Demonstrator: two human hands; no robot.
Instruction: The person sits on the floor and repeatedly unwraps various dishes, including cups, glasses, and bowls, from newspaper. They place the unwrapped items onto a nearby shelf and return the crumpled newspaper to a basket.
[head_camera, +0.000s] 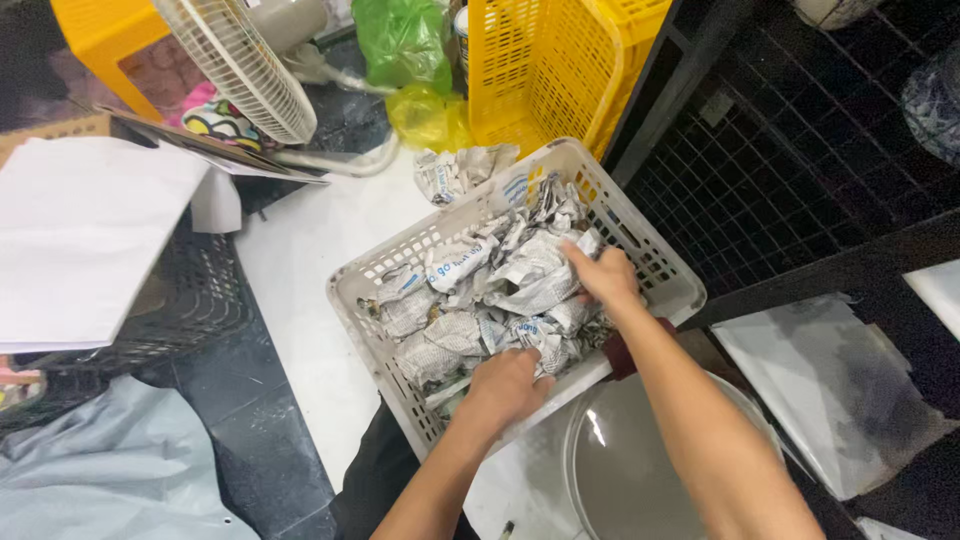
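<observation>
Left hand (505, 385) nearest, fingers clamped on newspaper-wrapped bundle (535, 340); right hand (603, 275) pinching another bundle (535, 265). Risk: white basket (675, 290) overhangs edge, hard tug tips it, wads spill.

A white fan (240, 65) stands at the top left beside an orange stool (95, 35). Green and yellow plastic bags (410, 70) lie next to a yellow crate (545, 70). A round metal lid (625, 470) sits at the bottom, a black wire rack (790, 150) on the right
</observation>
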